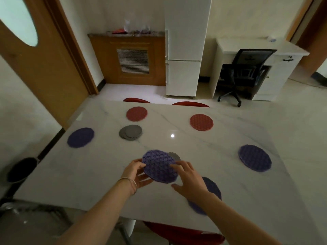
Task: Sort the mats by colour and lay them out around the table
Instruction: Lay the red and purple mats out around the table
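A round purple mat of lattice-patterned rubber (160, 167) sits tilted above the near-middle of the white marble surface (221, 175) — the left hand (135, 174) grips its left edge, the right hand (190, 179) touches its right rim with spread, relaxed fingers (177, 167). A scalloped grey mat (174, 156) peeks out behind it.

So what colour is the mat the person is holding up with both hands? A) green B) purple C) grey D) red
B: the left hand and right hand hold a purple mat just above the table, with a grey mat peeking out behind it.
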`<action>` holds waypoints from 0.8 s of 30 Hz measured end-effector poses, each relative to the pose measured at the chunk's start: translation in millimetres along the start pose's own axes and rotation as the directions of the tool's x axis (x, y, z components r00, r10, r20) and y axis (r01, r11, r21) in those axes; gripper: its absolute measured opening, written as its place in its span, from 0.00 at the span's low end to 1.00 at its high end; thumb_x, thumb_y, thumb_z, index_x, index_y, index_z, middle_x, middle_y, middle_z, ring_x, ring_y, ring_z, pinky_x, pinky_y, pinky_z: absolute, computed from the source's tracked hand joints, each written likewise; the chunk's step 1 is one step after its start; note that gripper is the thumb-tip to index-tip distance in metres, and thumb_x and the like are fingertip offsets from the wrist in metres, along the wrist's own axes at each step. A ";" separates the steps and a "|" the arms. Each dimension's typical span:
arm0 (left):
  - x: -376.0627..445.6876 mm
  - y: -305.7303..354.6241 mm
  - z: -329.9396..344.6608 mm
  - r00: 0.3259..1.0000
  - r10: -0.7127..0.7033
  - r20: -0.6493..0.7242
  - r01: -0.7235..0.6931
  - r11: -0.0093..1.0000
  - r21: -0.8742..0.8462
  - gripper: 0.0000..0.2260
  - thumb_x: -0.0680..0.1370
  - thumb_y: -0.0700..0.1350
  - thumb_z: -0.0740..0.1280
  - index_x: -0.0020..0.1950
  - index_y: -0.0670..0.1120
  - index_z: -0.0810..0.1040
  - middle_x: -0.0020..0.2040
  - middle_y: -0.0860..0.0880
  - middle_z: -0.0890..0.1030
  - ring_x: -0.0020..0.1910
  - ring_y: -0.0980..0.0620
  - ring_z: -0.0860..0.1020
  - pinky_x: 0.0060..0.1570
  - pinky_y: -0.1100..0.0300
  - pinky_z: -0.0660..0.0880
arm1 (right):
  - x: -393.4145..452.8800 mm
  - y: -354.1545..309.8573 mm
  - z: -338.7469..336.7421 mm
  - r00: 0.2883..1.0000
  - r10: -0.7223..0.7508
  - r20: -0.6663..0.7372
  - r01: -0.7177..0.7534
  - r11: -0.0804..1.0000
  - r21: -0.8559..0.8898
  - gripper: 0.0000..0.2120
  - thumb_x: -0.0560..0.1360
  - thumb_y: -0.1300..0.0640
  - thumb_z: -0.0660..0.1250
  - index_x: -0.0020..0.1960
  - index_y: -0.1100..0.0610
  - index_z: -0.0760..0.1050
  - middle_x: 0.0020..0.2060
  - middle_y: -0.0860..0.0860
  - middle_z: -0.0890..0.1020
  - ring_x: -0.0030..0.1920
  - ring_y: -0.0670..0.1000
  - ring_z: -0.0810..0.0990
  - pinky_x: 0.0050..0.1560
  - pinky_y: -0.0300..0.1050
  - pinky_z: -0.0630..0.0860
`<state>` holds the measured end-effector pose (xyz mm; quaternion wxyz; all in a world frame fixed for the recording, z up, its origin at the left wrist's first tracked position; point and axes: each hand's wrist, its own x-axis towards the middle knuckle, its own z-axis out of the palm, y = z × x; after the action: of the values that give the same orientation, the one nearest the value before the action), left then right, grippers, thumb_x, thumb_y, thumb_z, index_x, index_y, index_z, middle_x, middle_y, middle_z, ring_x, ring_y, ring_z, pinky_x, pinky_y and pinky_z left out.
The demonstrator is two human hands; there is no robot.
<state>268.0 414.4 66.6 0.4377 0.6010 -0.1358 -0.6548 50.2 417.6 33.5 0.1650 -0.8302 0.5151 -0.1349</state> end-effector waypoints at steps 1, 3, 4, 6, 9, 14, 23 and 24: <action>0.2 9.6 -10.1 1.000 -0.012 -0.006 0.012 1.000 -0.006 0.08 0.74 0.37 0.60 0.47 0.47 0.77 0.44 0.41 0.79 0.41 0.42 0.79 0.33 0.52 0.79 | 8.7 -11.0 0.6 0.998 -0.046 -0.052 0.046 0.999 -0.009 0.27 0.72 0.48 0.69 0.69 0.48 0.67 0.66 0.48 0.71 0.65 0.52 0.69 0.60 0.48 0.75; 4.9 27.9 -33.6 0.998 -0.059 -0.029 0.058 0.997 -0.042 0.08 0.74 0.36 0.59 0.45 0.44 0.77 0.43 0.40 0.79 0.40 0.42 0.78 0.33 0.52 0.79 | 25.3 -33.9 4.7 0.974 -0.171 -0.149 0.168 0.985 -0.033 0.18 0.71 0.55 0.71 0.61 0.50 0.76 0.59 0.49 0.79 0.58 0.52 0.77 0.52 0.48 0.80; 8.4 35.9 -46.8 0.995 -0.090 -0.041 0.088 0.994 -0.063 0.08 0.75 0.35 0.59 0.44 0.43 0.76 0.42 0.40 0.78 0.39 0.42 0.78 0.31 0.52 0.80 | 33.7 -45.9 8.0 0.959 -0.224 -0.173 0.219 0.975 -0.047 0.15 0.71 0.58 0.71 0.57 0.51 0.79 0.54 0.49 0.81 0.54 0.51 0.80 0.47 0.47 0.81; 18.2 49.7 -75.8 0.987 -0.148 -0.070 0.143 0.988 -0.064 0.07 0.75 0.34 0.58 0.43 0.40 0.75 0.40 0.39 0.77 0.37 0.42 0.77 0.25 0.53 0.80 | 51.9 -70.3 17.9 0.939 -0.284 -0.196 0.275 0.959 -0.071 0.13 0.68 0.60 0.74 0.52 0.52 0.81 0.48 0.49 0.84 0.47 0.49 0.82 0.41 0.43 0.82; 41.4 64.9 -119.0 0.968 -0.233 -0.092 0.235 0.972 0.006 0.06 0.76 0.33 0.58 0.41 0.38 0.72 0.38 0.39 0.75 0.35 0.44 0.75 0.20 0.53 0.77 | 80.4 -107.6 37.7 0.941 -0.274 -0.198 0.262 0.961 -0.084 0.14 0.63 0.63 0.77 0.47 0.52 0.83 0.42 0.48 0.84 0.41 0.48 0.83 0.31 0.40 0.80; 88.5 76.2 -178.6 0.964 -0.248 -0.093 0.260 0.952 0.161 0.08 0.76 0.32 0.60 0.41 0.40 0.76 0.37 0.42 0.76 0.34 0.46 0.74 0.23 0.55 0.78 | 112.7 -153.3 90.3 0.967 -0.195 -0.166 0.180 0.978 -0.101 0.16 0.60 0.64 0.78 0.45 0.52 0.84 0.42 0.47 0.84 0.42 0.48 0.83 0.31 0.39 0.80; 115.7 50.8 -226.8 0.995 -0.098 0.029 0.052 0.731 0.680 0.13 0.71 0.35 0.64 0.53 0.40 0.81 0.42 0.42 0.81 0.37 0.45 0.79 0.33 0.55 0.76 | 100.8 -192.5 158.8 0.992 -0.026 -0.125 0.011 0.993 -0.118 0.18 0.51 0.66 0.82 0.39 0.54 0.85 0.36 0.48 0.84 0.36 0.48 0.84 0.24 0.36 0.76; 115.3 47.3 -228.6 0.997 -0.063 0.050 0.003 0.656 0.755 0.14 0.70 0.36 0.64 0.54 0.41 0.81 0.44 0.41 0.82 0.39 0.43 0.81 0.35 0.53 0.77 | 98.8 -194.2 162.0 0.992 -0.011 -0.123 -0.001 0.995 -0.099 0.18 0.51 0.66 0.82 0.38 0.54 0.85 0.36 0.48 0.84 0.35 0.48 0.84 0.24 0.36 0.76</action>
<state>506.7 381.6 -32.2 0.1321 0.7067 -0.3996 -0.5687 314.3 431.2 -28.3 0.0914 -0.8288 0.5282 -0.1607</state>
